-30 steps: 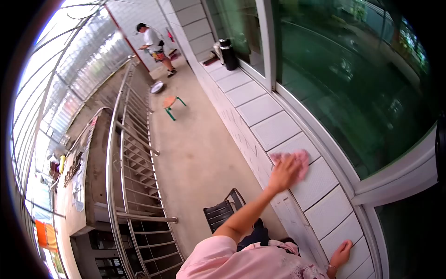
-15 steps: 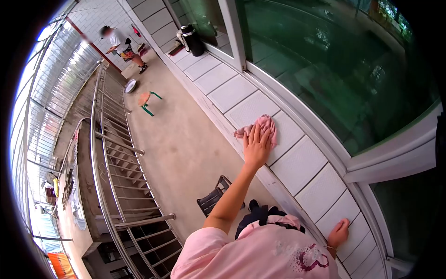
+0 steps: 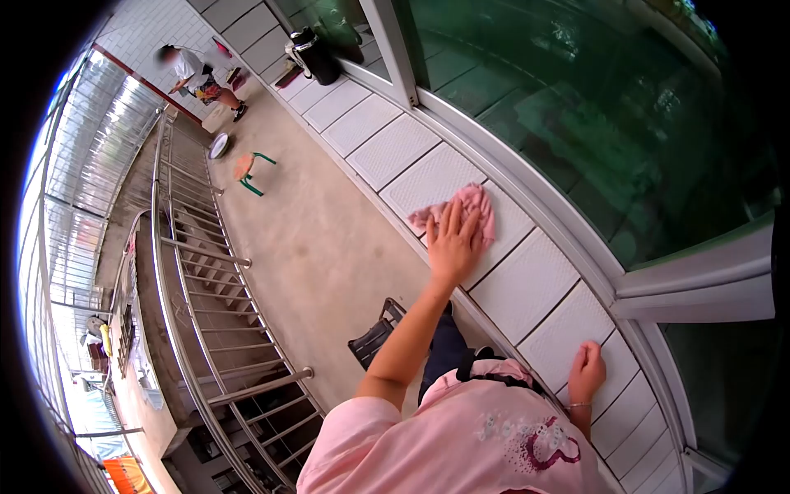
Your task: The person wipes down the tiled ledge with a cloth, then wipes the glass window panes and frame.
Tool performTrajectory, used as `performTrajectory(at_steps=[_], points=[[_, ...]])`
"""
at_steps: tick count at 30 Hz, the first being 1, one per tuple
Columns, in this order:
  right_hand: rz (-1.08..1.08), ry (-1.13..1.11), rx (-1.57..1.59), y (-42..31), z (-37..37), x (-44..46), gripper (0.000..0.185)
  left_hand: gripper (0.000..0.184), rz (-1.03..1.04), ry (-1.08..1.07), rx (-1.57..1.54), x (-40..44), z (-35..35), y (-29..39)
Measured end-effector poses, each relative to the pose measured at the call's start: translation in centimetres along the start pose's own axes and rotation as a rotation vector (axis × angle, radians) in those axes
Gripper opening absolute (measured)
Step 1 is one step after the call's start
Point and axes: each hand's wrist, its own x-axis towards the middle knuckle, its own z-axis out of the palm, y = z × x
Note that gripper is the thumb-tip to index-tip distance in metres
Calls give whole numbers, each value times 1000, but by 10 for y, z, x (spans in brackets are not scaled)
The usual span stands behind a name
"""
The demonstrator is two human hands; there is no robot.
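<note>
My left hand (image 3: 453, 252): fingers slightly apart, laid flat on pink cloth (image 3: 476, 201), not clamped. Cloth's on the tiled ledge (image 3: 527, 284), one end near the outer edge. Could slide off there if I push sideways, or bunch, since nothing pinches it. Right hand (image 3: 586, 372): fingers curled together, ledge contact unclear.
</note>
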Motion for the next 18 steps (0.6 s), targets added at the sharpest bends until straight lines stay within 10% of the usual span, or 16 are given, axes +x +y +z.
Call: performTrajectory(at_steps=[18], points=[[91, 186, -135, -26, -103, 14, 13, 47, -204, -116, 138, 174, -41, -94]])
